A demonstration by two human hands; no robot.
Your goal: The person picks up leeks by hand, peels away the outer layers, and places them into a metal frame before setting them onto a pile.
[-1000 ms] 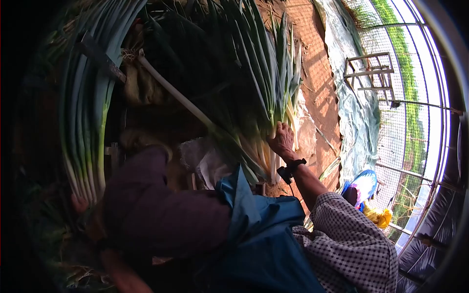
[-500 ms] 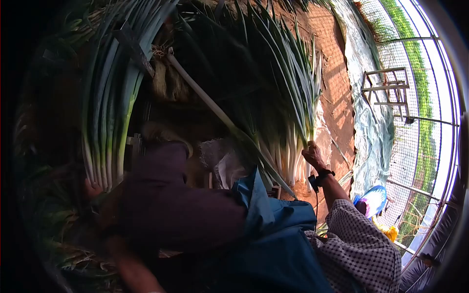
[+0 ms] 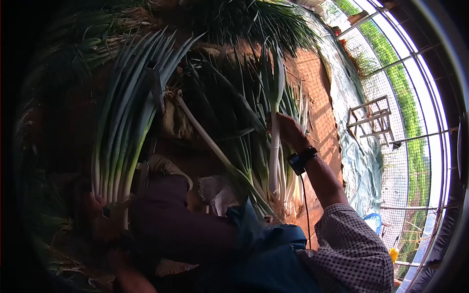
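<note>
Near the bottom left, my left hand [image 3: 100, 210] is closed round the white lower stems of a bunch of long green onions [image 3: 119, 141], whose dark leaves fan upward. Shadow hides part of its fingers. My right hand [image 3: 289, 132] grips a single green onion [image 3: 274, 161] by its stem, held roots-down in front of a pile of others [image 3: 293, 190]. One more green onion [image 3: 205, 139] lies slantwise between the two hands, its roots beside a metal bar [image 3: 155, 85].
My knee [image 3: 166, 195] and blue apron [image 3: 268, 244] fill the lower middle. More green onions [image 3: 244, 19] lie at the back on brown ground [image 3: 317, 93]. On the right are plastic sheeting [image 3: 364, 161], a metal frame [image 3: 371, 117] and a netted wall [image 3: 405, 166].
My right hand has moved up and left, and a single green onion now stands out in its grip from the pile. My left hand stays on the bunch. The view has shifted.
</note>
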